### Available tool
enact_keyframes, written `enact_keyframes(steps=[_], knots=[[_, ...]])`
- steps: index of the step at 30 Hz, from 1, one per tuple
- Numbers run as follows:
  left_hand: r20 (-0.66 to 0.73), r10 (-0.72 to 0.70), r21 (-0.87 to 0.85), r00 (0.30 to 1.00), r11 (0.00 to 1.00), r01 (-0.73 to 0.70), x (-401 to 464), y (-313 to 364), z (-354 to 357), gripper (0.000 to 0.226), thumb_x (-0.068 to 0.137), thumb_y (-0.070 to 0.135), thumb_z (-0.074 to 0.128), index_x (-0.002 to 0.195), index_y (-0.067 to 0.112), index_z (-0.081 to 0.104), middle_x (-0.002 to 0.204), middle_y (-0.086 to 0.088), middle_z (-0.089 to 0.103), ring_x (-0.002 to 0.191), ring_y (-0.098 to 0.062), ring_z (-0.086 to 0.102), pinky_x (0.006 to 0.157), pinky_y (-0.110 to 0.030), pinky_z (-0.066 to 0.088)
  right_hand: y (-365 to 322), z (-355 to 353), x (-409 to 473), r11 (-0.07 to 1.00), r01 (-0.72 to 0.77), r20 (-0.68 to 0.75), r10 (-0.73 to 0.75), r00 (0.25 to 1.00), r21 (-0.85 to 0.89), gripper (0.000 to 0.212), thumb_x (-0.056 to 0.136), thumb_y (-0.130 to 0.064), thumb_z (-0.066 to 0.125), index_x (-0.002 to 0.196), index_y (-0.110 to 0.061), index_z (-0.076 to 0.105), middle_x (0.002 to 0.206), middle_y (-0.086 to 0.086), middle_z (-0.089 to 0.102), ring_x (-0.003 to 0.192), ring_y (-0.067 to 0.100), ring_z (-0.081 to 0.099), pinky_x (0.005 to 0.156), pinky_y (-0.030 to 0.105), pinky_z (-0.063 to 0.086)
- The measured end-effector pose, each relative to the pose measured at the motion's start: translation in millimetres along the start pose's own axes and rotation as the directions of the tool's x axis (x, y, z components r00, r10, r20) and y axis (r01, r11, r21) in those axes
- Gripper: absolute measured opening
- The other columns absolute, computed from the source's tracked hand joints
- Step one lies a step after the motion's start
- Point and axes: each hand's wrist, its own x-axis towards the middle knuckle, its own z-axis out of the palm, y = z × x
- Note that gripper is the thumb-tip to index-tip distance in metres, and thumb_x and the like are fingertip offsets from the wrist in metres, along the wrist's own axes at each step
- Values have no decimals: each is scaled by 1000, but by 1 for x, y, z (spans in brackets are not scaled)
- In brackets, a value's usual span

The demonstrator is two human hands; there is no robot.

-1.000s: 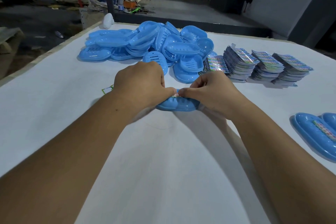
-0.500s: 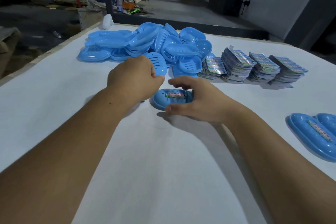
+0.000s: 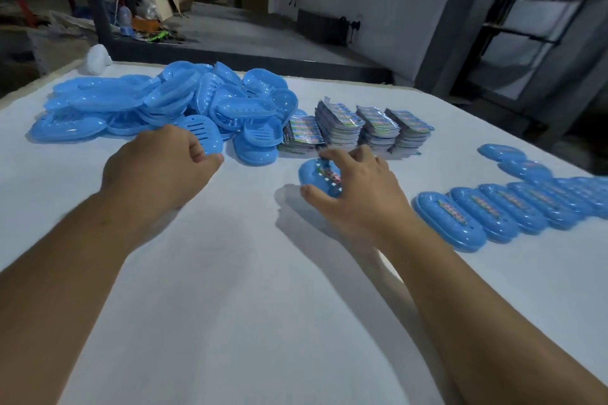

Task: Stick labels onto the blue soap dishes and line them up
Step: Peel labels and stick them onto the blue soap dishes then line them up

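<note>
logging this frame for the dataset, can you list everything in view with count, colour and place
pile of plastic oval soap dishes: too many to count, blue, far left of the table
stacks of printed paper labels: about four stacks, multicoloured, right of the pile
row of labelled soap dishes: count unclear from blur, blue, right side of the table
single labelled soap dish: one, blue, middle of the table, under the right hand
white table surface: one, white, fills the foreground
small rounded object: one, white, far left corner of the table
left hand: one, loosely curled, holding nothing, near the pile
right hand: one, grips the single dish
</note>
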Motion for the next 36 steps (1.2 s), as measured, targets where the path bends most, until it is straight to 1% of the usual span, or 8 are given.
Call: enact_keyframes(steps=[8,11,18,24,28,31,33,36], knots=[[-40,86,-95,995,991,-89,7,-16,15,45,56,84,46,74,46,62,65,7,60,62,-24,59,68,-47,58,58,-28,-45,943,-192,8,201,980,-271,78,78,-78,41,146,-39,36,133,0,54,124,31,39,100,49,31],[-86,81,-158,993,983,-94,7,-21,22,57,57,79,50,56,23,58,57,4,58,54,-24,57,65,-49,58,68,-34,-52,932,-235,21,250,968,-275,80,79,-77,44,149,-38,33,138,1,52,130,32,36,104,49,29],[-68,70,-149,995,986,-80,1,-10,15,41,77,44,82,55,22,55,53,10,55,51,-19,53,68,-44,56,81,-39,-53,936,-284,-47,280,959,-209,73,80,-70,55,144,-41,39,139,-3,49,130,31,34,102,46,30],[-76,72,-112,995,990,-80,9,-24,25,53,59,77,53,56,24,57,56,8,56,52,-22,56,64,-45,58,103,-46,-45,903,-378,-94,366,926,-204,59,88,-53,63,142,-40,45,142,0,48,134,33,33,102,45,32],[-69,92,-91,993,991,-98,12,-29,25,56,56,82,51,58,26,60,51,8,58,49,-23,59,62,-47,60,109,-47,-39,892,-419,-87,410,908,-168,55,89,-46,65,141,-39,47,143,1,47,134,33,33,103,44,33],[-34,90,-79,995,993,-93,6,-19,14,49,58,84,50,71,39,64,57,9,59,56,-21,59,64,-44,58,99,-44,-33,907,-390,-83,381,921,-156,55,87,-47,67,139,-39,50,141,0,49,134,33,34,103,45,34],[11,83,-80,997,993,-81,1,-11,5,50,64,79,54,65,30,62,62,8,60,60,-20,58,64,-40,56,87,-40,-27,938,-312,-83,302,950,-154,48,91,-44,66,137,-38,54,137,-2,55,130,31,41,102,44,36],[37,53,-68,998,996,-51,-4,-6,0,40,77,65,67,65,26,62,65,7,60,61,-16,55,58,-31,44,59,-28,-12,984,-167,-88,161,983,-64,27,98,-32,61,124,-33,66,110,-9,73,110,24,61,91,37,46]])
